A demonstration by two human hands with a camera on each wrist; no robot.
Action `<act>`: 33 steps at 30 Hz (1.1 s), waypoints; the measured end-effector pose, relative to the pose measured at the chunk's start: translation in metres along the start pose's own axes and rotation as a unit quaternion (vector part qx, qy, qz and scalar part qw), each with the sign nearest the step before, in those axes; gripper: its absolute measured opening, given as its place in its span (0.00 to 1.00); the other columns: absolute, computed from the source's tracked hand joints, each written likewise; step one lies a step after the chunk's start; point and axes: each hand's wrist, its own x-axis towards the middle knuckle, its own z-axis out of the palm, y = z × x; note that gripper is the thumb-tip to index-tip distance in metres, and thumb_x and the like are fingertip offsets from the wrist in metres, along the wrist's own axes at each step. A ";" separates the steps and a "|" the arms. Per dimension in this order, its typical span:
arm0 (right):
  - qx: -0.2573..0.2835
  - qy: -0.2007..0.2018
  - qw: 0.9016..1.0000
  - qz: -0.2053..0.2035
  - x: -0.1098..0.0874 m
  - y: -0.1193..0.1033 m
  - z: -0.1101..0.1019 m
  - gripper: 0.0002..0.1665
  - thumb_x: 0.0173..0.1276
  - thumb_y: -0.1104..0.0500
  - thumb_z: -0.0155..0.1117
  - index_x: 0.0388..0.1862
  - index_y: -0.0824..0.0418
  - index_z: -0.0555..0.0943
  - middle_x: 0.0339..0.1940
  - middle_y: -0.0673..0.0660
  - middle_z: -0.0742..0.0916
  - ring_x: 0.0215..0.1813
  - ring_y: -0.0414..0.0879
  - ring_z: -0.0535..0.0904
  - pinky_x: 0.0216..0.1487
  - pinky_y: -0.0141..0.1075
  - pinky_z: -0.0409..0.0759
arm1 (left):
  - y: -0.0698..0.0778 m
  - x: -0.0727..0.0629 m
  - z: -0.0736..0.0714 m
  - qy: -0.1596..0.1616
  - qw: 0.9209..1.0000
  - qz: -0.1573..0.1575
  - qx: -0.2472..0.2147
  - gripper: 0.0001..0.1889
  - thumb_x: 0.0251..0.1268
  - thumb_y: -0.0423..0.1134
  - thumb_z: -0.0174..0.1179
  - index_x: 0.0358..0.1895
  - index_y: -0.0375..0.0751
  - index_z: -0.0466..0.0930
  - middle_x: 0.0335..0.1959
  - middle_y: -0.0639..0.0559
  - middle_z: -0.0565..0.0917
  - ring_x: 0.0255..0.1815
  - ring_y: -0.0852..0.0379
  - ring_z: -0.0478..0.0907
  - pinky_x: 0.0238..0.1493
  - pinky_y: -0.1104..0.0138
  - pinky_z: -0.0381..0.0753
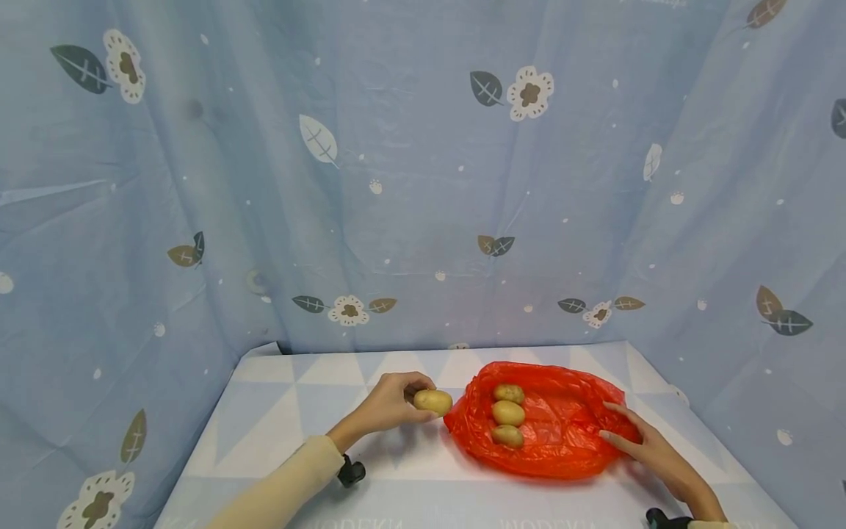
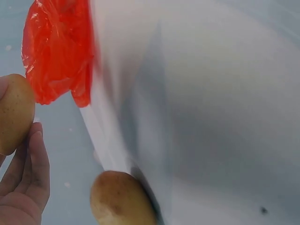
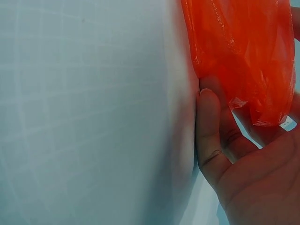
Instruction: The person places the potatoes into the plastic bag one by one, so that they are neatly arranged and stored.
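Observation:
In the head view my left hand point(image 1: 390, 404) pinches a yellow potato point(image 1: 433, 402) just left of a red plastic bag point(image 1: 562, 459). The left wrist view shows this held potato point(image 2: 16, 112) at its left edge, between thumb and fingers. Another potato point(image 2: 119, 199) lies on the table there, hidden in the head view. Inside the spread-out bag, three potatoes point(image 1: 509, 413) form a column near its left side. At the bag's right edge rests my right hand point(image 1: 651, 448), thumb and fingers spread apart against the crumpled plastic point(image 3: 243, 51).
A table point(image 1: 264, 433) with a pale triangle-patterned cover carries everything. Behind it and on both sides hangs a blue curtain point(image 1: 410, 184) with leaves and flowers. Each wrist wears a small black camera point(image 1: 351, 470).

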 end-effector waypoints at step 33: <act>0.006 0.007 1.000 0.003 0.003 0.004 0.001 0.54 0.71 0.37 0.66 0.84 0.56 0.53 0.80 0.74 0.57 0.73 0.74 0.60 0.60 0.59 0.79 | 0.041 0.056 0.045 -0.030 0.998 0.045 -0.038 0.18 0.56 0.42 0.79 0.49 0.48 0.84 0.42 0.61 0.85 0.40 0.64 0.81 0.47 0.67 0.84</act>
